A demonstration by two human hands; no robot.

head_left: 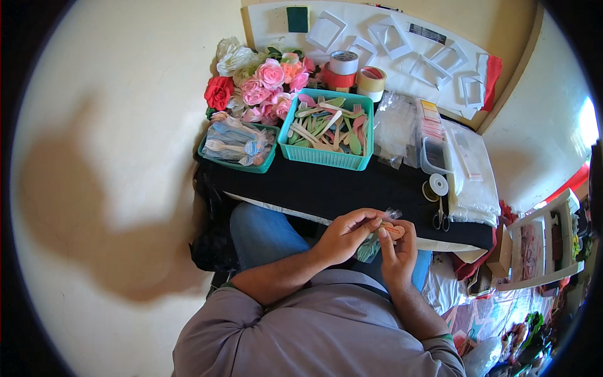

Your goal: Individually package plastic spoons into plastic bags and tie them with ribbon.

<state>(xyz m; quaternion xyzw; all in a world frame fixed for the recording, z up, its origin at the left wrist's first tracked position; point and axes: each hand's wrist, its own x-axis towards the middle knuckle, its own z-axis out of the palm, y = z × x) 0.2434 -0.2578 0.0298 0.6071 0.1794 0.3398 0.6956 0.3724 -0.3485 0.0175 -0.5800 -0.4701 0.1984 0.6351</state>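
Above my lap, by the table's front edge, both hands are closed around a small peach-coloured plastic spoon point(394, 231). Only its rounded end shows clearly; fingers cover the rest. My left hand point(347, 235) pinches it from the left, thumb and forefinger together. My right hand point(400, 251) grips it from the right with the thumb on top. A bit of clear plastic film point(393, 214) sticks up behind the fingertips. Below the hands, a greenish plastic-wrapped bundle point(368, 250) lies partly hidden in my lap.
A turquoise basket point(323, 157) holds several coloured plastic spoons and forks. Left of it stands a smaller basket point(267, 164) with wrapped cutlery. Artificial flowers point(270, 75), tape rolls point(343, 63), clear bags point(396, 122), scissors point(441, 217) and a ribbon spool point(438, 184) lie about the black-covered table point(282, 188).
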